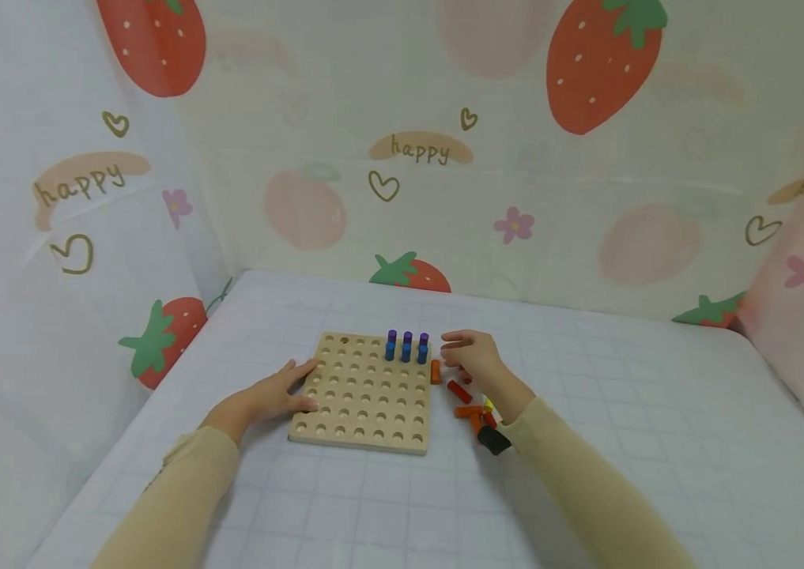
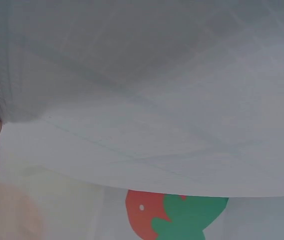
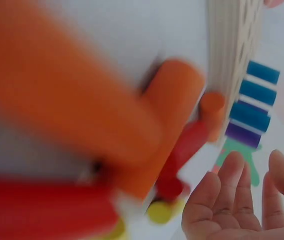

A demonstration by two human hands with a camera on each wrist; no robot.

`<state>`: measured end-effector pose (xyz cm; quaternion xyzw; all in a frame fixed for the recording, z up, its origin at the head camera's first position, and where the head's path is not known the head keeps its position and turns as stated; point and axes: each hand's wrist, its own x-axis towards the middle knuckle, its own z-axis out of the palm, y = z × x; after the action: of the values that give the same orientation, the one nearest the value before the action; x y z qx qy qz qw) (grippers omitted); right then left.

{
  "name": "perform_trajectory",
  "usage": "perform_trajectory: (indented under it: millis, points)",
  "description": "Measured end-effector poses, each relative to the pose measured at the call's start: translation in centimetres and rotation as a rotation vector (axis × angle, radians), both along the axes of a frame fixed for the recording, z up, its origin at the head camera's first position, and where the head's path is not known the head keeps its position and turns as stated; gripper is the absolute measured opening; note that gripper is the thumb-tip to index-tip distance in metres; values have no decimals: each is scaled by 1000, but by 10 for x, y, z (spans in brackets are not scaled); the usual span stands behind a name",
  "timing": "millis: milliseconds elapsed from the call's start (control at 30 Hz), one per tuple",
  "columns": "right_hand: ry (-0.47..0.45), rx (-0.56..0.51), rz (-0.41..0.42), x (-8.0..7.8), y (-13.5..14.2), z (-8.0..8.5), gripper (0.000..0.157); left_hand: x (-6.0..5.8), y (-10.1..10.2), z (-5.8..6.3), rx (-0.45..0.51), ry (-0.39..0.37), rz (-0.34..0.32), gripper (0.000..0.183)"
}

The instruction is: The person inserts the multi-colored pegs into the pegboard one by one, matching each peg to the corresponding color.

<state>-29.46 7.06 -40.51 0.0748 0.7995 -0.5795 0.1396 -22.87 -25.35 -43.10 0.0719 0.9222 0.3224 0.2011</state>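
Observation:
A square wooden pegboard (image 1: 364,405) with rows of round holes lies on the table. Three purple pegs (image 1: 408,337) and three blue pegs (image 1: 405,352) stand in its far right corner. My left hand (image 1: 275,397) rests on the board's left edge, thumb and fingers spread. Just off the right edge hovers my right hand (image 1: 476,357), its fingers loosely bent and nothing seen between them in the right wrist view. Below and beside it lie loose pegs: an orange peg (image 1: 435,372) against the board, a red peg (image 1: 459,391), and more orange, red and yellow ones.
A black object (image 1: 493,440) lies at the near end of the loose pile, by the right sleeve. The table cover (image 1: 345,506) has a pale grid. Behind it hangs a strawberry-printed curtain (image 1: 458,261), with more at both sides.

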Motion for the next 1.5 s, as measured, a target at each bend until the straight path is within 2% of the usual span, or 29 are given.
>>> perform_trajectory:
  millis: [400, 733, 833, 967, 1200, 1367, 1500]
  points:
    - [23, 73, 25, -1, 48, 2, 36, 0, 1, 3, -6, -14, 5, 93]
    - [-45, 199, 63, 1, 74, -2, 38, -1, 0, 1, 3, -14, 3, 93]
    - [-80, 250, 122, 4, 82, -5, 39, -2, 0, 1, 4, -13, 5, 92]
    - [-87, 291, 264, 7, 96, -9, 41, -2, 0, 0, 4, -13, 3, 92]
    - [-43, 229, 484, 4, 119, -17, 32, -3, 2, -1, -4, -8, -5, 93]
    - [-1, 212, 578, 2, 127, -22, 33, -2, 1, 0, 10, -14, -3, 90]
    - [17, 222, 612, -1, 131, -24, 32, -2, 1, 1, 10, -12, -6, 91]
